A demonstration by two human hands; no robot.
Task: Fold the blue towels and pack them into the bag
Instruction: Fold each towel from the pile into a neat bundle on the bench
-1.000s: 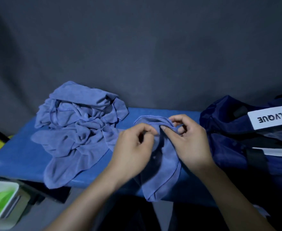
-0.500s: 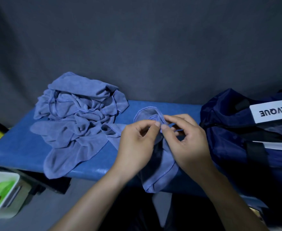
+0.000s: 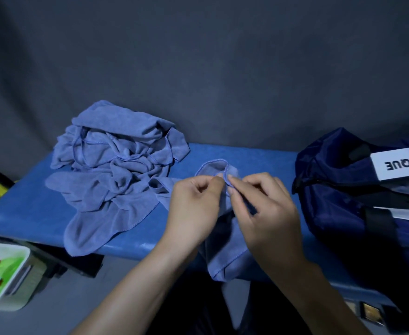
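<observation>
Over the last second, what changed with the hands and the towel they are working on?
Both hands slid along the towel's hem: the left hand and right hand now pinch the stitched edge of the towel with their fingertips, and the bunched fold they held has opened into a small loop. The towel's lower end still hangs over the table edge. The towel pile and bag stayed put.

My left hand (image 3: 193, 209) and right hand (image 3: 264, 211) sit close together, backs up, fingers curled. Each pinches the towel (image 3: 225, 252) hem between thumb and forefinger. My forearms converge from below.
</observation>
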